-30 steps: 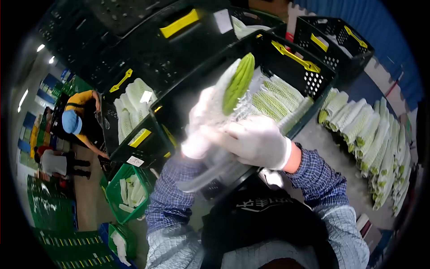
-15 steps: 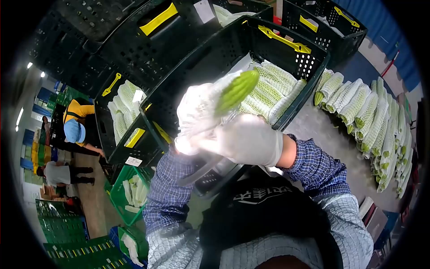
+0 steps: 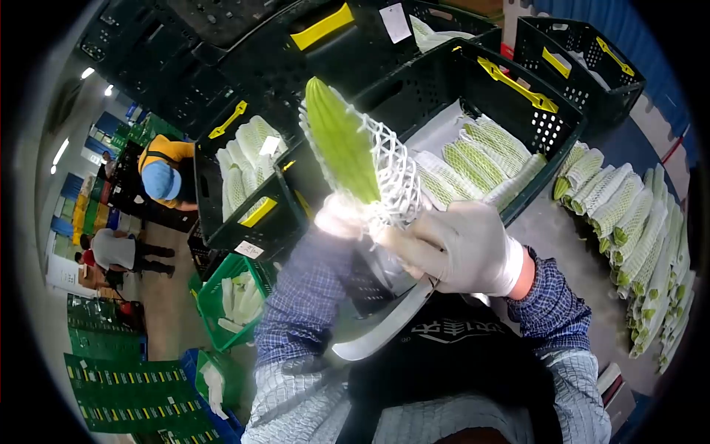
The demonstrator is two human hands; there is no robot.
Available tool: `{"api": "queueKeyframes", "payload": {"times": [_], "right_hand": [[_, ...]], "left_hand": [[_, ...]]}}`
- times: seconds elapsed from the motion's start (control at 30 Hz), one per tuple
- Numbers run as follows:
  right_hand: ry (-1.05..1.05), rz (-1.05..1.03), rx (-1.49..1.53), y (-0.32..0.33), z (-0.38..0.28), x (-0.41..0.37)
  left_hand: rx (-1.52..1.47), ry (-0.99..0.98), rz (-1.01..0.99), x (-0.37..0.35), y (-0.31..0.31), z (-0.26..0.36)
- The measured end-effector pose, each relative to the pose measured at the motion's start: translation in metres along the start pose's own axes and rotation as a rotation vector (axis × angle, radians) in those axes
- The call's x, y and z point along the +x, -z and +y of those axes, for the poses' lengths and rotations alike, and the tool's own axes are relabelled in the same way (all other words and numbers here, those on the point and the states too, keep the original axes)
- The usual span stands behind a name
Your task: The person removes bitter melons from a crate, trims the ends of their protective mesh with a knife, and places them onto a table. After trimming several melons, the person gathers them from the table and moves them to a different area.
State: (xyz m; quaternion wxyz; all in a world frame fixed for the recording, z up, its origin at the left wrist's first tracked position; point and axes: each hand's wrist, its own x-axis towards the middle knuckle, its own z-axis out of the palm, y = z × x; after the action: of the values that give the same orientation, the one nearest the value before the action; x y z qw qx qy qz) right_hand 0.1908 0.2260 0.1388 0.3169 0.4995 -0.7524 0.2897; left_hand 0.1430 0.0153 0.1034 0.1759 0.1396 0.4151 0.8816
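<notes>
A pale green ridged gourd, seemingly a bitter melon, stands nearly upright with its pointed tip up, before my chest. White foam netting covers its right side and bunches at its lower end; the front is bare. My left hand, gloved and washed out by glare, is closed round the lower end. Against the bunched netting, my gloved right hand is closed with its fingers pinched. From under that hand sticks a curved knife, its blade pointing down and left; the handle is hidden in the palm.
A black crate holding netted bitter melons stands just ahead. More netted melons are piled on the table at right. Another crate stands left, above a green basket. A person in an orange top works at far left.
The bitter melon has swung from leaning right to nearly upright, showing its bare side. My right hand has turned, and the knife blade now shows clearly below it. The view has shifted left.
</notes>
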Motion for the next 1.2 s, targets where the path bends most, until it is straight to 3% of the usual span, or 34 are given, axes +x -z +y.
{"api": "queueKeyframes", "payload": {"times": [0.07,0.1,0.2,0.27,0.43,0.5,0.6,0.67,0.73,0.77,0.83,0.97,1.07,1.1,1.2], "right_hand": [[-0.065,0.072,0.091,-0.010,-0.005,0.002],[-0.133,-0.029,0.172,-0.004,-0.005,0.006],[-0.283,0.145,0.377,-0.019,-0.016,0.008],[-0.335,0.155,0.451,-0.026,-0.017,0.012],[-0.313,0.199,0.547,-0.037,-0.009,0.009],[-0.463,0.121,0.665,-0.027,-0.002,0.008],[-0.533,0.276,0.792,-0.022,0.014,0.011],[-0.596,0.360,0.813,-0.016,0.025,0.013],[-0.770,0.363,0.654,0.000,0.034,0.015],[-0.755,0.392,0.796,0.008,0.032,0.016],[-0.776,0.423,0.756,0.010,0.037,0.016],[-0.727,0.482,0.635,0.009,0.058,0.023],[-0.679,0.461,0.668,-0.002,0.077,0.020],[-0.696,0.483,0.626,-0.002,0.078,0.023],[-0.719,0.539,0.486,0.002,0.086,0.018]], "left_hand": [[-0.118,0.002,-0.032,-0.002,0.003,0.001],[-0.199,0.003,-0.060,-0.003,0.006,0.001],[-0.469,0.005,-0.224,-0.013,0.019,-0.005],[-0.584,0.011,-0.320,-0.019,0.026,-0.008],[-0.657,0.051,-0.445,0.002,0.025,-0.016],[-0.649,0.064,-0.470,0.013,0.022,-0.019],[-0.608,0.064,-0.495,0.021,0.021,-0.019],[-0.549,0.087,-0.417,0.018,0.026,-0.020],[-0.547,0.241,-0.081,0.004,0.034,-0.016],[-0.449,0.202,-0.082,0.007,0.033,-0.018],[-0.245,0.108,0.000,0.008,-0.002,-0.006],[0.256,0.209,-0.197,0.014,-0.020,0.000],[0.191,0.217,-0.171,0.016,-0.012,-0.004],[0.102,0.079,-0.082,0.012,-0.021,-0.005],[-0.398,0.036,-0.066,0.020,0.002,-0.008]]}}
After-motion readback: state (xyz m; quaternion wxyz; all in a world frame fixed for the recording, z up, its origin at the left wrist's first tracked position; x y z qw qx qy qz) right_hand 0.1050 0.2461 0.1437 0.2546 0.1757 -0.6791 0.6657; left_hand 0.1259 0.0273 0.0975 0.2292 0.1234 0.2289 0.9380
